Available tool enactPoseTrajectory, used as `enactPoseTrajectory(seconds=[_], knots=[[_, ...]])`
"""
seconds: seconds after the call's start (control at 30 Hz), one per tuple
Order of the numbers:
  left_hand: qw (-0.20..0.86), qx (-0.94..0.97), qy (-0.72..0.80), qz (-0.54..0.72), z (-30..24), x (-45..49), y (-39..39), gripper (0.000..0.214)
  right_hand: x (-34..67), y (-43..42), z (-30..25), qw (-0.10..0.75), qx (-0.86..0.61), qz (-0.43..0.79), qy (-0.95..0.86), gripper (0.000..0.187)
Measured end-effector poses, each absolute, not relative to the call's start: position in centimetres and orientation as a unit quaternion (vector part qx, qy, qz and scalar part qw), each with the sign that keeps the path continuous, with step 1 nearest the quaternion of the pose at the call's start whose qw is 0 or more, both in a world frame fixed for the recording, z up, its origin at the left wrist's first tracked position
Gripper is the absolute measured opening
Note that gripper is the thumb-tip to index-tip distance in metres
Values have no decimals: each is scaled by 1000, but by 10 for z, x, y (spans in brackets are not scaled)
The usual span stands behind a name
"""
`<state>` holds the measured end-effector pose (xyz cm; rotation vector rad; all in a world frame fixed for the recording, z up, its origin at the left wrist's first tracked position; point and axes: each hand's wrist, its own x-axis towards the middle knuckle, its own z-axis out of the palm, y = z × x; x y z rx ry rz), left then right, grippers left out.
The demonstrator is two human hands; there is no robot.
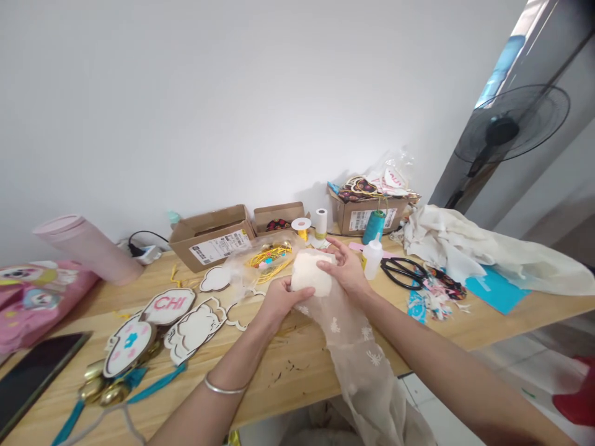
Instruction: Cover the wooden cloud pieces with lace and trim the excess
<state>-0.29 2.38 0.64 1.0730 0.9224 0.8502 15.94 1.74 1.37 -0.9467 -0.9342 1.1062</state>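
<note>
Between my two hands is a cream, rounded flat piece that looks cloth-covered. Sheer cream fabric with white embroidered flowers runs down from it over the table's front edge. My left hand pinches the lower left edge, its thumb lying on the front. On the right side, my right hand grips the piece with its thumb on the front, while the index finger points up and away. The fingers behind the piece are hidden. A white squeeze bottle stands just right of my right hand.
Behind are cardboard boxes, a teal thread spool and yellow cord. Black-handled scissors, fabric scraps and a cloth heap lie right. Cloud-shaped wooden pieces, brass bells and a phone lie left.
</note>
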Motion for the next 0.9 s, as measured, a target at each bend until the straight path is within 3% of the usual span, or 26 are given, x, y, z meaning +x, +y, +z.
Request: enactPoseTrajectory(seconds=[0.23,0.47,0.67,0.9], knots=[[671,437,396,450,7,-6,27,40,150,11,11,579,-446,507,-457,91],[649,462,434,420,12,-8,29,42,153,14,11,560,-478,495,-461,74],[630,494,466,375,10,-7,29,40,149,17,8,590,-482,491,-422,77],[648,481,474,352,9,-4,28,31,153,17,5,578,-440,547,-416,51]])
